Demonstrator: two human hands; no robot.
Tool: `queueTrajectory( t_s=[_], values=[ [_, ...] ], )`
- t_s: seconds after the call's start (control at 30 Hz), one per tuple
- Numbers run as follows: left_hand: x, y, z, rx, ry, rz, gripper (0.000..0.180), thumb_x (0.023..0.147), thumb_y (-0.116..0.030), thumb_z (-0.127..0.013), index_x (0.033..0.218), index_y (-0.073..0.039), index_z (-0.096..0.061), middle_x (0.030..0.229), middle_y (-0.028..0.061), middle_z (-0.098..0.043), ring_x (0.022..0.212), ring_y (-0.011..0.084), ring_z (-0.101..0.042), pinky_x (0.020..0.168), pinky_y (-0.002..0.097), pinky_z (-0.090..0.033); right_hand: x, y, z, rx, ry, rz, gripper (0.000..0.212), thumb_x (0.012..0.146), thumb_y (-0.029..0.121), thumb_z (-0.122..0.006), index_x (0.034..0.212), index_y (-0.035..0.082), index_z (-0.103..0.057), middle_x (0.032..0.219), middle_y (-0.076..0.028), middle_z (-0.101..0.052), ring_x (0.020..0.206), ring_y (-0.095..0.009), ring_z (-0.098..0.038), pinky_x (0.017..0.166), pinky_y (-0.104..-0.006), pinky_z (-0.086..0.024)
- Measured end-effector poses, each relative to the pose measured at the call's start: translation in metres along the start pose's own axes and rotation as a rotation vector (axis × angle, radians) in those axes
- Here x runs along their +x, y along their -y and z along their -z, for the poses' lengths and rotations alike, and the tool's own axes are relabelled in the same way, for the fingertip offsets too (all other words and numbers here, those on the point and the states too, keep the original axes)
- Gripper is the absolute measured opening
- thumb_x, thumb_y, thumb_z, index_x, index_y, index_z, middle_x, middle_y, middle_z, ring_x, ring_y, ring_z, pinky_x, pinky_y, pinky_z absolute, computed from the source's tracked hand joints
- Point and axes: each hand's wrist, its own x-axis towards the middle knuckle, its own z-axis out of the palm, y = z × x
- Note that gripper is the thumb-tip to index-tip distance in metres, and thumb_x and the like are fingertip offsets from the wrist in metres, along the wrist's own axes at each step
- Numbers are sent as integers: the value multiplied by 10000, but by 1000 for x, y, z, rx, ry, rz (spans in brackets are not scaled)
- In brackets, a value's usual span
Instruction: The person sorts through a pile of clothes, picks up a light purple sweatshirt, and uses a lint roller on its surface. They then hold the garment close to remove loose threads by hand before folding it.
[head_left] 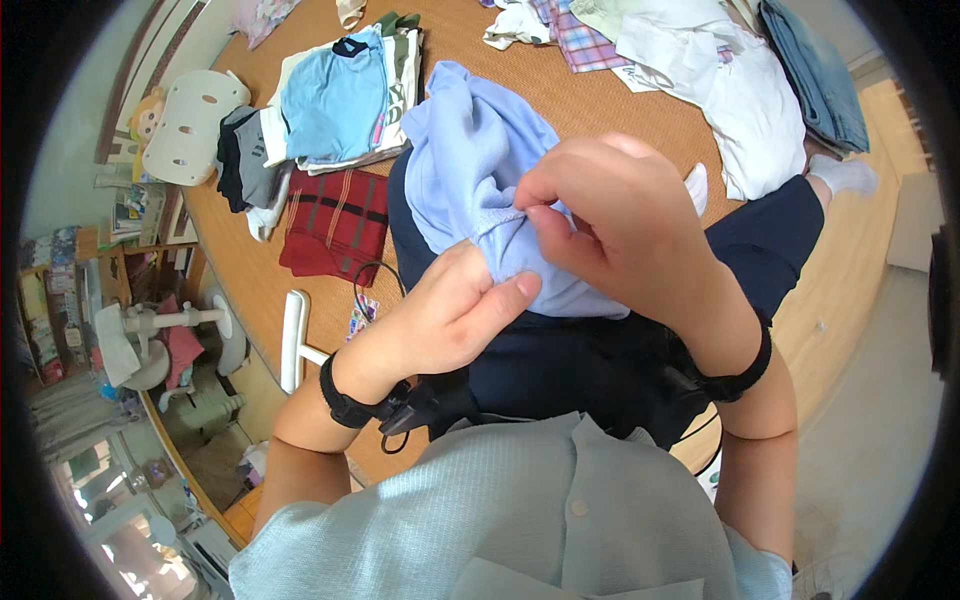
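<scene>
A light blue garment [480, 120] lies bunched across my lap, its exact kind hidden by the folds. My left hand [440, 310] grips its near part, the thumb on top of the cloth and the fingers tucked into the fold. Over the same spot, my right hand [625, 220] is closed in a pinch, thumb and forefinger meeting at a raised ridge of the fabric. Whether anything tiny besides cloth sits in that pinch is too small to see. Both wrists wear black bands.
Left of my lap are a folded dark red plaid garment [338, 225], a stack topped by a light blue shirt [335, 100], and a white T-shaped tool [294, 340] like a lint roller. White clothes [745, 110] and folded jeans [815, 75] lie at the far right.
</scene>
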Motion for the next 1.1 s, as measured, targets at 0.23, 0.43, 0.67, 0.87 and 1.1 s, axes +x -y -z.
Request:
queueTrajectory(
  t_s=[0.23,0.43,0.67,0.87,1.1],
  values=[
    [-6,1,9,148,13,-44,234,858,-102,-486,1052,12,-549,966,153,-585,906,306,-562,838,356,-415,-2,2,5,131,34,-185,106,691,6,-630,780,53,-598,694,-40,-573,525,-204,-493,543,-305,-394],
    [-12,8,15,167,52,-3,224,765,-89,-525,956,15,-579,945,180,-583,927,363,-553,838,371,-410,-8,1,-8,134,80,-139,93,711,50,-655,789,65,-607,701,-36,-583,591,-213,-531,586,-311,-403],
    [-12,-3,13,208,26,-10,182,737,-65,-511,883,24,-574,902,178,-581,889,358,-555,811,374,-416,-12,1,-14,11,68,-80,95,697,67,-657,777,82,-609,702,-27,-581,613,-219,-534,621,-304,-412],
    [-12,-1,15,252,87,-4,196,727,-60,-516,891,25,-580,899,184,-585,884,358,-557,815,379,-418,-8,1,-14,-94,126,-39,132,632,43,-642,747,91,-596,688,-26,-569,581,-212,-510,631,-294,-410],
    [-20,6,20,243,-6,-45,157,727,-61,-531,842,29,-587,888,164,-592,861,332,-568,801,360,-421,-14,-11,-8,75,-25,-288,75,695,90,-642,747,56,-601,687,-59,-567,604,-183,-537,601,-297,-433]
  ],
)
